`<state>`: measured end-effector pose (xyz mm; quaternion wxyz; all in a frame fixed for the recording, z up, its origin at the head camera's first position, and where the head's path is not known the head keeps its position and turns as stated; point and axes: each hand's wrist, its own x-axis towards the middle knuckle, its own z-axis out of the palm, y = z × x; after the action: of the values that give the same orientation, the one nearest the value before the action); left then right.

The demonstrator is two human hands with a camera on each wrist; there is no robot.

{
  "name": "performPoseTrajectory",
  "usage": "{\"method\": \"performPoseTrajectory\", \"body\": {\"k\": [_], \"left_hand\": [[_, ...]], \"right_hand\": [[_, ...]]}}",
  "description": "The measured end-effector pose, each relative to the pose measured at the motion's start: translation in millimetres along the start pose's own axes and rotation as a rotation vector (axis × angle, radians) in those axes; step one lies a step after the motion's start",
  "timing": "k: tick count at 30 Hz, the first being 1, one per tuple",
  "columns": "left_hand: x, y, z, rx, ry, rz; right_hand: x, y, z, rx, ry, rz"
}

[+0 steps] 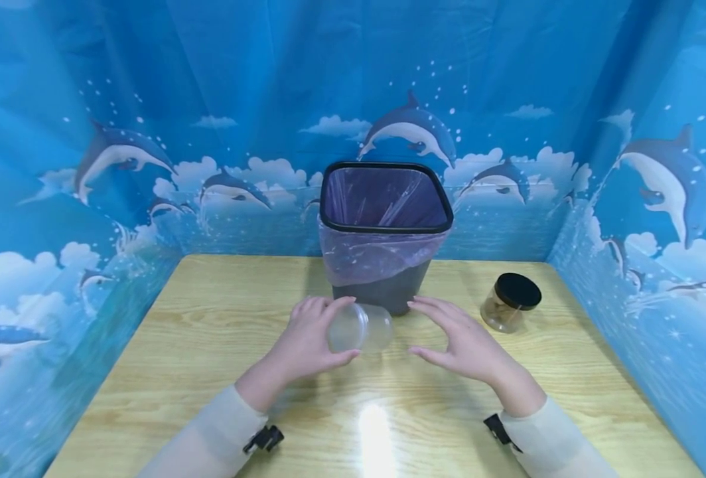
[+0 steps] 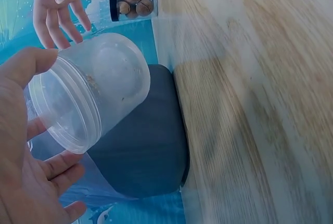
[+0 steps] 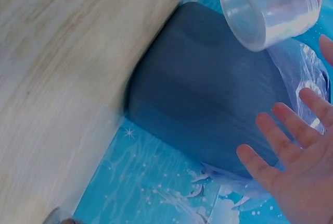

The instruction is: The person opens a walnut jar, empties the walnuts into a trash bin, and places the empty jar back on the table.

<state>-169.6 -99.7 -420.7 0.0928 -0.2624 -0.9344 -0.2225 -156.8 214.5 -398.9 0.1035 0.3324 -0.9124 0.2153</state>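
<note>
My left hand (image 1: 311, 335) grips a clear plastic jar (image 1: 373, 328) by its ridged end, thumb on one side and fingers on the other. The jar lies sideways in the air, its smooth base pointing right. Small brown specks show on the jar (image 2: 112, 78) in the left wrist view. To the right of the base, my right hand (image 1: 463, 338) is held apart from it, thumb and fingers spread with nothing between them. Just behind both hands stands a dark grey trash bin (image 1: 383, 289), its black rim (image 1: 389, 230) folded over with a purple bag (image 1: 377, 255).
A black-lidded clear jar (image 1: 505, 309) stands at the back right of the wooden table (image 1: 227, 312); the left wrist view shows walnuts (image 2: 138, 0) inside it. Blue dolphin-print curtains (image 1: 257, 86) enclose the table at the back and sides.
</note>
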Motion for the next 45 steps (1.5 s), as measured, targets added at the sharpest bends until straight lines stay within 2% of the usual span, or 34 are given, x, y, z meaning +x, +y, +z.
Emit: {"method": "performPoseTrajectory", "body": {"k": [15, 29, 39, 45], "left_hand": [[-7.4, -16.5, -6.0, 0.02, 0.052, -0.02], [-12.9, -31.4, -16.7, 0.071, 0.09, -0.044], [-14.6, -42.7, -28.5, 0.086, 0.036, -0.138], [-14.7, -49.6, -33.5, 0.079, 0.022, -0.171]], "right_hand": [[-13, 11, -16, -0.019, 0.041, 0.04], [-26, 24, -33, -0.026, 0.121, 0.096], [-35, 33, -44, -0.012, 0.165, 0.154], [-40, 40, -50, -0.027, 0.176, 0.178]]}}
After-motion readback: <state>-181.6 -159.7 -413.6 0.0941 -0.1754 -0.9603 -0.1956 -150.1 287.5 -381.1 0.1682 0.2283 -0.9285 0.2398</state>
